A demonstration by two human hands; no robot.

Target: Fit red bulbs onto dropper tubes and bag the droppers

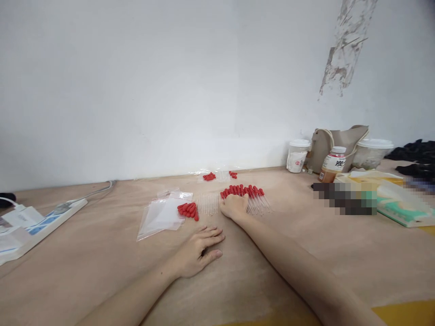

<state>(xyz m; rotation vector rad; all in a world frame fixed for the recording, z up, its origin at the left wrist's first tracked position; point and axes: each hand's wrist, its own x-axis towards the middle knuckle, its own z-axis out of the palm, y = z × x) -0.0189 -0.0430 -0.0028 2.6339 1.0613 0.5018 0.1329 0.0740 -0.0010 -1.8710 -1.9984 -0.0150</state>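
My left hand rests palm down on the table with its fingers stretched out, holding nothing. Farther forward, my right hand is closed over the left end of a row of clear thin droppers with red rubber bulbs. Its fingertips are hidden, so whatever they grip does not show. Just left of it lies a row of clear thin tubes without bulbs. A pile of loose red bulbs sits beside them, partly on clear zip bags.
Against the wall lie more red bulbs on clear plastic. A power strip stands at the left. A paper cup, a bottle, a grey bag, a lidded tub and a tissue pack are at the right.
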